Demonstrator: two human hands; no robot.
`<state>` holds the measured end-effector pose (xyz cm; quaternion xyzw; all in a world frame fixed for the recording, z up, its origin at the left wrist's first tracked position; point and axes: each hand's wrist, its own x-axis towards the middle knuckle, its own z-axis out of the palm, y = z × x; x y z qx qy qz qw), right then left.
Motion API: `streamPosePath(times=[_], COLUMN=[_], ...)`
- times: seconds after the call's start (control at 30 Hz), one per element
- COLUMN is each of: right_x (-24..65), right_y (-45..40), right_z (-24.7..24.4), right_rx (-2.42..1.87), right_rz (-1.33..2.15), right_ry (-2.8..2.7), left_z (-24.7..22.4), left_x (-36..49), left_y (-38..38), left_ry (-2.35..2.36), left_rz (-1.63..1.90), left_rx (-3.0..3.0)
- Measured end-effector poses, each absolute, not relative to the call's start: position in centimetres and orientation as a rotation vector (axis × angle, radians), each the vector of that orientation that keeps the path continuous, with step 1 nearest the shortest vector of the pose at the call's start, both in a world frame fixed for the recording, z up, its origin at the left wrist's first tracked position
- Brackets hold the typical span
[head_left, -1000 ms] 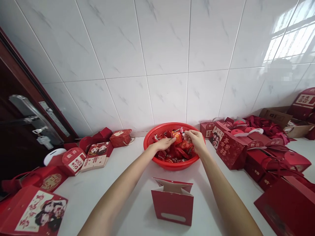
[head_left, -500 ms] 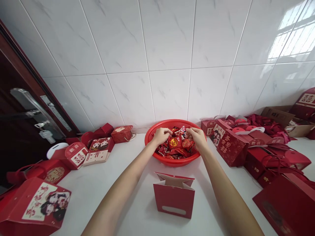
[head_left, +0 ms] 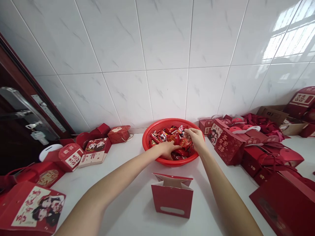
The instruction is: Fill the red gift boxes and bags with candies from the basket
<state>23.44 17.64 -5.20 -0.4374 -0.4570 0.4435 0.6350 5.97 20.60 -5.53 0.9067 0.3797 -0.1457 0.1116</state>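
Observation:
A red plastic basket [head_left: 150,131] against the tiled wall holds many wrapped candies [head_left: 180,152] in red and white. My left hand [head_left: 169,149] reaches into the front of the basket, its fingers apart over the candies. At the basket's right side, my right hand [head_left: 195,136] has its thumb and fingers pinched together above the candies; what they hold, if anything, is hidden. Nearer to me, between my forearms, a red paper gift box [head_left: 173,198] stands upright with its top open.
Red gift boxes lie along the left, including a large printed one [head_left: 39,208]. More boxes [head_left: 230,144] crowd the right, with a cardboard carton [head_left: 273,114] behind. A dark door with a metal handle [head_left: 22,108] is at far left.
My left hand has moved from the back left of the candies forward to the front, and its fingers have spread. My right hand stays at the basket's right side. The view has shifted slightly.

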Motion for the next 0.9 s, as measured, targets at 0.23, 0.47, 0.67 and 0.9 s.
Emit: streamPosePath(times=[0.23,0.47,0.67,0.9], right_x=[23.4,23.2,23.3,23.2], right_y=[17.4,17.2,17.3,17.5], right_z=[-4.9,-4.9,-5.0,-5.2], right_rx=[-1.01,-1.004,-0.999,-0.997], right_rz=[1.022,1.018,1.01,0.999], right_ry=[-1.038,-1.023,-1.007,-1.019], left_z=[-5.8,-5.2,-5.0,-5.1], left_x=[5.4,4.7,4.6,4.8], left_y=[21.3,21.1,21.2,22.1], left_ry=[1.065,1.061,1.225,1.339], left_rz=[-0.055,0.338,0.71,0.851], left_rx=[2.583,2.449,2.166,1.986])
